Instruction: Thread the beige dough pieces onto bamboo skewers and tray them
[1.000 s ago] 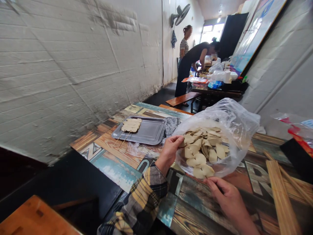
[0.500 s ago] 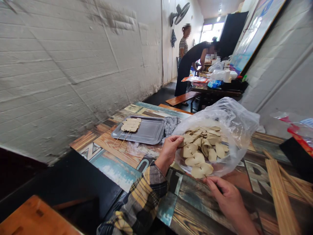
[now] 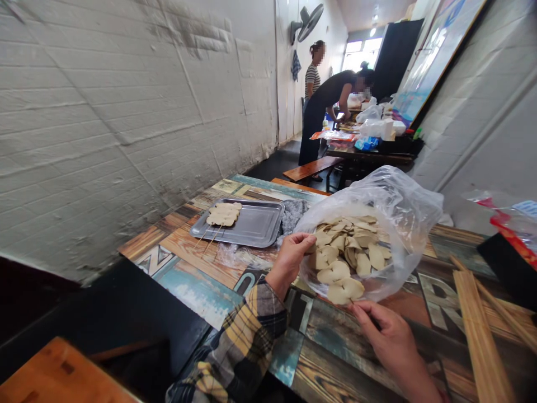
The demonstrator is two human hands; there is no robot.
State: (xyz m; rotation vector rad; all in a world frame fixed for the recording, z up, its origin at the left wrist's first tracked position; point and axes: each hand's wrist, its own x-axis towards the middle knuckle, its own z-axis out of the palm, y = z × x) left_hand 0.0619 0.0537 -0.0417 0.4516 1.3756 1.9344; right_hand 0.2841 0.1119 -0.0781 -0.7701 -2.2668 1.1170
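Observation:
My right hand (image 3: 388, 330) pinches the near end of a thin skewer (image 3: 351, 301). Threaded on it are beige oval slices (image 3: 344, 291), lying over the front of a clear plastic bag (image 3: 403, 280). Inside the open bag is a heap of similar loose slices (image 3: 363, 243). At the bag's left rim, my left hand (image 3: 293, 254) has thumb and fingers closed on a beige slice, mostly hidden by the fingertips. To the left, a metal tray (image 3: 262, 224) carries finished-looking skewered slices (image 3: 224, 214), their sticks hanging over its near edge.
A bundle of bare skewers (image 3: 482, 336) lies at the right on the patterned table (image 3: 193, 246). Red and clear packaging (image 3: 516, 224) is beyond it. Further back, a person in black (image 3: 321, 112) bends over another table, with a second person in stripes (image 3: 312, 78) behind.
The view has shifted very slightly. Both hands keep their grips and places, and the slices and tray look the same.

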